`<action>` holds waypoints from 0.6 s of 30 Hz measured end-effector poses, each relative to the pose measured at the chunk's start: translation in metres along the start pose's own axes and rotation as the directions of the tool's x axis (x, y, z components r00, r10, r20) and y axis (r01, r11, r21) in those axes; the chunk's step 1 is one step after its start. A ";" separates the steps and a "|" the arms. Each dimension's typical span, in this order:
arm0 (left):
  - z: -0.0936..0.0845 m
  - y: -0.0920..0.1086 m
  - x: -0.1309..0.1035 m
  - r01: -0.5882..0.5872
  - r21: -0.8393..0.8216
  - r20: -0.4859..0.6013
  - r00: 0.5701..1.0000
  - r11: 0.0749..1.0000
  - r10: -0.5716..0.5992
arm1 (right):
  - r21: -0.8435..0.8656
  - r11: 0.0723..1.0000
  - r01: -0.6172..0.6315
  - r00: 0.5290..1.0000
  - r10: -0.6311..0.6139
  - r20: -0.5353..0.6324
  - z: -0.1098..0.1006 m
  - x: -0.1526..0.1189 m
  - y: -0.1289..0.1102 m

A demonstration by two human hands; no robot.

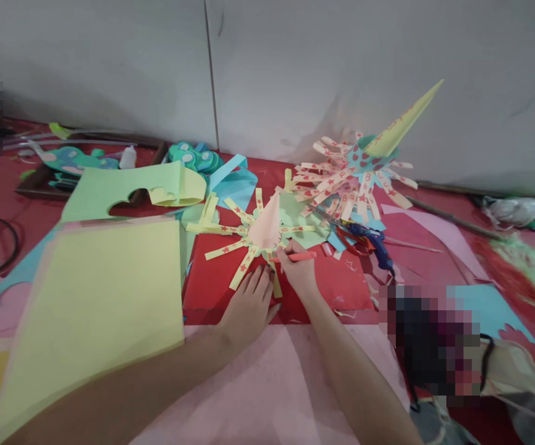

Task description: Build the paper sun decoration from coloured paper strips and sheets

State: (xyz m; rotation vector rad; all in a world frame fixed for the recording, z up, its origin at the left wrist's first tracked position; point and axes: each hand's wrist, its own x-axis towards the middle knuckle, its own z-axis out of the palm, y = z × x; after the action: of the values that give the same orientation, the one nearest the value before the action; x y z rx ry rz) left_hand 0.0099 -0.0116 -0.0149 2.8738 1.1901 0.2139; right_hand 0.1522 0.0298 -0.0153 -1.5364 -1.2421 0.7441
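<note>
A pale pink paper cone [265, 224] stands in the middle of a paper flower whose yellow strips [221, 250] spread outward, marked with red stars and letters. It rests on a red board [207, 281]. My right hand [298, 272] is closed around an orange-red marker [302, 256], its end at the flower's lower edge. Just left of it, my left hand [253, 293] lies flat with fingers stretched out on the lower strips and the board. The marker's tip is too small to make out.
Large yellow sheets [105, 296] lie left, with cut green paper [123, 185] behind. A finished-looking cone flower [355, 167] stands back right. Beside it lie a blue glue gun [372, 238] and paper scraps. A white bottle [128, 157] stands in a brown tray [40, 188].
</note>
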 end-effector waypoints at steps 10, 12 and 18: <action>0.003 0.000 0.000 0.003 -0.020 0.009 1.000 1.000 -0.003 | -0.007 1.000 0.009 0.997 -0.009 -0.079 0.002 -0.001 0.002; 0.002 -0.001 0.000 -0.001 -0.013 0.019 1.000 1.000 0.001 | 0.030 1.000 -0.008 0.998 0.010 -0.058 -0.001 -0.004 0.000; 0.001 -0.001 0.000 -0.006 -0.012 0.015 1.000 1.000 0.006 | 0.054 0.991 -0.121 0.992 0.123 -0.040 -0.014 -0.018 -0.007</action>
State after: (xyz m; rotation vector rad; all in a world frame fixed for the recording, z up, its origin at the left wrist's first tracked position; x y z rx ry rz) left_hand 0.0095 -0.0106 -0.0154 2.8639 1.1739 0.1981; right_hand 0.1571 0.0081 -0.0059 -1.5890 -1.0966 0.8108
